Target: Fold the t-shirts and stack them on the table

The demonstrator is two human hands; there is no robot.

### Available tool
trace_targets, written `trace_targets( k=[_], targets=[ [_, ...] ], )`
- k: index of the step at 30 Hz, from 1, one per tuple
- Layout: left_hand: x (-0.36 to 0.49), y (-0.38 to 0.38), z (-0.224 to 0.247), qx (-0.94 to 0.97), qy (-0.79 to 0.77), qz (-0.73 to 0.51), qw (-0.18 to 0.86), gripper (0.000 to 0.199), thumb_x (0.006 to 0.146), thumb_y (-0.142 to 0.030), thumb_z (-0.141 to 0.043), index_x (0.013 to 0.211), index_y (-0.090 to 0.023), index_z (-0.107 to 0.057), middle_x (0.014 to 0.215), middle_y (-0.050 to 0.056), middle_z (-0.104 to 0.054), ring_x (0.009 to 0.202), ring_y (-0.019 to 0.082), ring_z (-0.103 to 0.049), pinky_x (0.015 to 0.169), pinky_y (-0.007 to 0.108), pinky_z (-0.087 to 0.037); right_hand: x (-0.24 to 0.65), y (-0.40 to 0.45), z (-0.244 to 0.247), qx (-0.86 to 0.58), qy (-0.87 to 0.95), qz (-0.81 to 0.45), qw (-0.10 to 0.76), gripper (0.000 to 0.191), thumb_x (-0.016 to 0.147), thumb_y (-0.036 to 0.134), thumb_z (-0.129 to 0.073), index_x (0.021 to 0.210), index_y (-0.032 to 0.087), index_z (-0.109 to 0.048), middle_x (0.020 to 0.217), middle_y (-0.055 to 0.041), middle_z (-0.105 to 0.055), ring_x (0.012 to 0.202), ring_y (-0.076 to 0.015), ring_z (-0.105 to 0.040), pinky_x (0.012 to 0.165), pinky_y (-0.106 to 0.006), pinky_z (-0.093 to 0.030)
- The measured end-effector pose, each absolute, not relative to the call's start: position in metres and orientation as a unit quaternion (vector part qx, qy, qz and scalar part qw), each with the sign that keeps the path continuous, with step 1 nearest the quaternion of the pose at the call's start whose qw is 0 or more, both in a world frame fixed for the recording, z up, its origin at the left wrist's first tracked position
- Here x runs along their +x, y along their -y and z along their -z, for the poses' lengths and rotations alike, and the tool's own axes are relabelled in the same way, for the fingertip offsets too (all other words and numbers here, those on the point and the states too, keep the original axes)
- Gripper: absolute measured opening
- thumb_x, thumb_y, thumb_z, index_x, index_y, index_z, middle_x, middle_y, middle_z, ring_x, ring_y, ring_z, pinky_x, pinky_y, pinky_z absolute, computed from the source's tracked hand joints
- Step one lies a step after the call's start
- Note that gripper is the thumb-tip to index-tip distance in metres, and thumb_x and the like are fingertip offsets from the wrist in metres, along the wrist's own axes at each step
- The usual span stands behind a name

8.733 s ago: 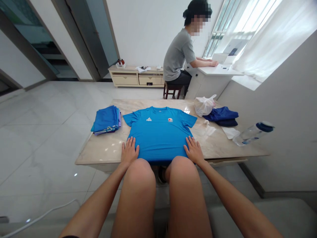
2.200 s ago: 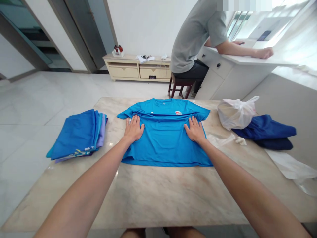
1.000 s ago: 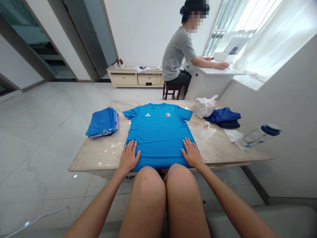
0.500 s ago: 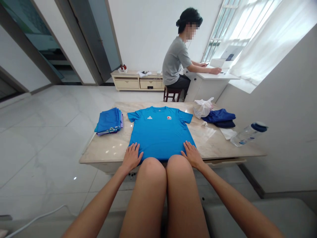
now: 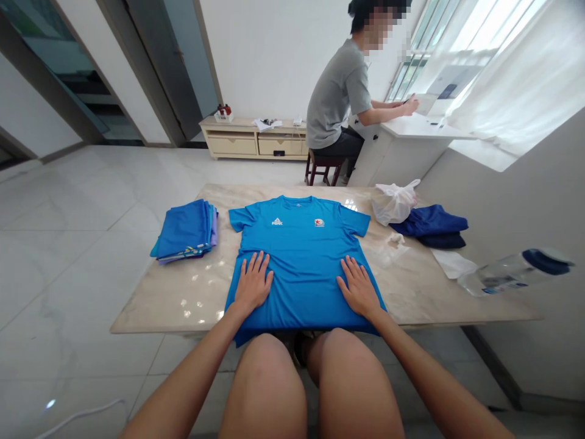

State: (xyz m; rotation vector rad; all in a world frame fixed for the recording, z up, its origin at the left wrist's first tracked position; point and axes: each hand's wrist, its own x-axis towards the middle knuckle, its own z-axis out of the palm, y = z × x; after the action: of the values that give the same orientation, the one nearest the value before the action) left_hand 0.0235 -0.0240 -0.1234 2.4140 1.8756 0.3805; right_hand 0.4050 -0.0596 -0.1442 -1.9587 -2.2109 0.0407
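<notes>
A blue short-sleeved T-shirt (image 5: 301, 256) lies spread front side up, its collar at the far side and its hem hanging over the near edge of the table. On its left half my left hand (image 5: 254, 281) rests flat, fingers spread. My right hand (image 5: 359, 286) lies flat on the right half, fingers also apart. Neither hand grips the cloth, which shows slight creases between them. To the left of the shirt sits a stack of folded clothes (image 5: 185, 228), blue on top with purple and teal edges below.
The marble-patterned table (image 5: 159, 299) also bears a white plastic bag (image 5: 393, 201), dark blue clothing (image 5: 432, 224), a paper sheet (image 5: 452, 263) and a clear water bottle (image 5: 512, 272) at right. Beyond, a person (image 5: 340, 97) sits on a stool at a white desk. A low cabinet (image 5: 233, 145) stands against the wall.
Both hands have slid forward from near the hem to the shirt's middle, staying flat. The view has come closer to the table. More hem now hangs over the edge.
</notes>
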Motion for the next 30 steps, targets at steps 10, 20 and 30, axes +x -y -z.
trace_targets(
  k=[10,20,30],
  targets=[
    [0.022,0.028,0.116,0.779,-0.613,-0.122,0.042,0.069,0.113,-0.046,-0.034,0.176,-0.018,-0.042,0.182,0.012,-0.039,0.172,0.033,-0.031,0.141,0.061,-0.022,0.399,0.062,0.135,-0.675,0.735,-0.010,0.064,0.073,0.117,0.052,-0.025,0.178,0.014,-0.035,0.187,-0.0121,-0.025,0.175,-0.0311,-0.021,0.142,-0.055,-0.021],
    [0.011,0.079,0.116,0.785,-0.609,-0.103,0.044,0.070,0.113,-0.047,-0.034,0.176,-0.019,-0.042,0.182,0.015,-0.037,0.172,0.035,-0.031,0.139,0.062,-0.024,0.401,0.120,0.139,-0.663,0.746,-0.019,0.058,0.076,0.117,0.058,-0.025,0.178,0.015,-0.036,0.186,-0.0164,-0.024,0.174,-0.0344,-0.021,0.139,-0.057,-0.026],
    [-0.004,0.074,0.100,0.798,-0.593,-0.099,0.033,0.062,0.113,-0.049,-0.037,0.160,-0.018,-0.062,0.165,0.019,-0.062,0.152,0.037,-0.057,0.128,0.057,-0.044,0.412,0.115,0.082,-0.672,0.739,-0.034,0.015,0.057,0.116,0.043,-0.035,0.150,0.015,-0.069,0.148,-0.0216,-0.073,0.137,-0.0377,-0.069,0.118,-0.052,-0.053]
  ],
)
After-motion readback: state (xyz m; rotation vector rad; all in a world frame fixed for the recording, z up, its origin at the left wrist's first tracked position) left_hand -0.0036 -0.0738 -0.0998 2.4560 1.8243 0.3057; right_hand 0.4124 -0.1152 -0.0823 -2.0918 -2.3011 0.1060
